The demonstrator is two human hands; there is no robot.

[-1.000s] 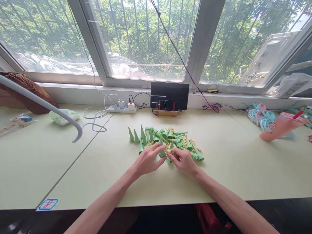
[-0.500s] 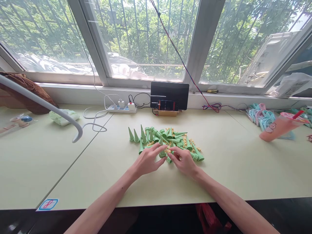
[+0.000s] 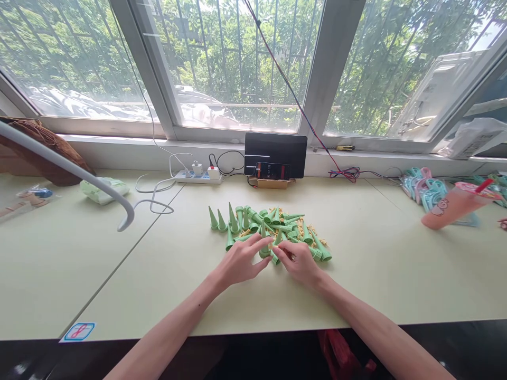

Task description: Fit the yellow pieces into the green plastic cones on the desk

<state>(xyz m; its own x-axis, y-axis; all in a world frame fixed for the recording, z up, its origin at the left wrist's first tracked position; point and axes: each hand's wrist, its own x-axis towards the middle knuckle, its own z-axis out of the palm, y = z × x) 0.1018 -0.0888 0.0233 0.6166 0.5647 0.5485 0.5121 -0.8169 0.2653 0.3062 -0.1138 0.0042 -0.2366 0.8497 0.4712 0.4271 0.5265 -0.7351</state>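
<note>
My left hand (image 3: 241,262) has its fingers and thumb closed about the lower part of an upright green plastic cone-shaped spike (image 3: 264,247). Close on its right, my right hand (image 3: 301,263) pinches a small yellow plastic piece (image 3: 272,245) against the spike's side, mostly hidden by the fingertips. Just beyond both hands lies a heap of similar green spikes (image 3: 282,228), some lying down and others on end. Small yellow pieces (image 3: 322,242) are scattered among them and along the heap's right side. Several spikes (image 3: 222,224) stand upright at its left end.
A phone (image 3: 273,171) leans on a dark screen (image 3: 277,145) at the back of the table. A power strip (image 3: 198,177) with cables lies left of it. A pink cup with a straw (image 3: 451,207) stands at the right. A white curved bar (image 3: 79,171) crosses the left side.
My right fingertips have shifted slightly and closed more over the yellow piece, which shows less now. The spike in my left hand has turned or tilted a little. The heap is unchanged.
</note>
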